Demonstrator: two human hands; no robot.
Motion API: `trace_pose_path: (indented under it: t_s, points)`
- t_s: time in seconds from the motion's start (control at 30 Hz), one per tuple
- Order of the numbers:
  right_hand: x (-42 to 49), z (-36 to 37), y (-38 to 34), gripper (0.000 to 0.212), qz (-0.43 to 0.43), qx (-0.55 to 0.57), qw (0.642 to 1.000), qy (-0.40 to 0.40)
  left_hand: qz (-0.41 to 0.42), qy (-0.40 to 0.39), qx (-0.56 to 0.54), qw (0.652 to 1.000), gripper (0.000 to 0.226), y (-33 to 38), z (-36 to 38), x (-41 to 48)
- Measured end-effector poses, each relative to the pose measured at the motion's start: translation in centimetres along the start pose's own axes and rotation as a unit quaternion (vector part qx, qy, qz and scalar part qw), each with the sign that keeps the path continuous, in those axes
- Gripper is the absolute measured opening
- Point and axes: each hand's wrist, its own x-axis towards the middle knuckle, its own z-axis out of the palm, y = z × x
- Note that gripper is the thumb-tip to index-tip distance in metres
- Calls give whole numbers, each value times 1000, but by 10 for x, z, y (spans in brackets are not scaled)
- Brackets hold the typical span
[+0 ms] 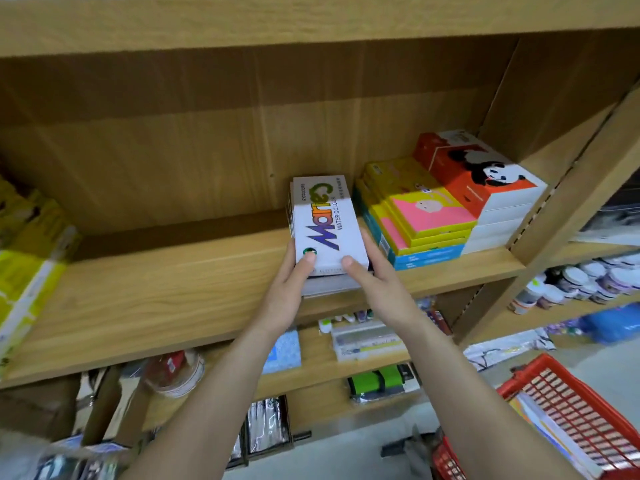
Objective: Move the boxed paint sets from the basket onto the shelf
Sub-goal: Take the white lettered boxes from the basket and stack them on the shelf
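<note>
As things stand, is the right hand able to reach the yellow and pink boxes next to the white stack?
Probably yes. The right hand rests on the white watercolour boxes, directly beside the yellow and pink boxes, and nothing stands between them, though it would first have to release its stack.

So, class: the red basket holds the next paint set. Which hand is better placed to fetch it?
Right hand: the red basket sits low on the right, on that arm's side. The left hand can steady the watercolour boxes.
</note>
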Motion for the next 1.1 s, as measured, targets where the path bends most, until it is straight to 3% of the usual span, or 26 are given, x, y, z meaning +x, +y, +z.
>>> trace_pose_path:
  t_s: [0.2,0.33,0.43,0.53,0.67,0.87,1.1]
  points:
    - [34,-11,4,41,26,-24,999,42,-8,1,51,999,68,9,7,25]
    - [30,-2,8,36,28,-23,991,126,1,-35,97,995,76,-2,-6,21]
    - [9,-1,25,18,20,-62,985,158,2,-34,132,991,80,-12,-12,21]
    - [-3,-4,36,31,18,-112,983,142,23,-21,191,981,77,-10,-7,23]
    - [7,1,42,46,-2,-177,964,198,48,5,208,977,72,-11,1,25]
    - [2,1,40,39,1,-123,977,175,50,17,178,983,91,1,-5,29]
    - [11,5,40,50,16,-154,966,206,57,3,142,988,76,9,4,42]
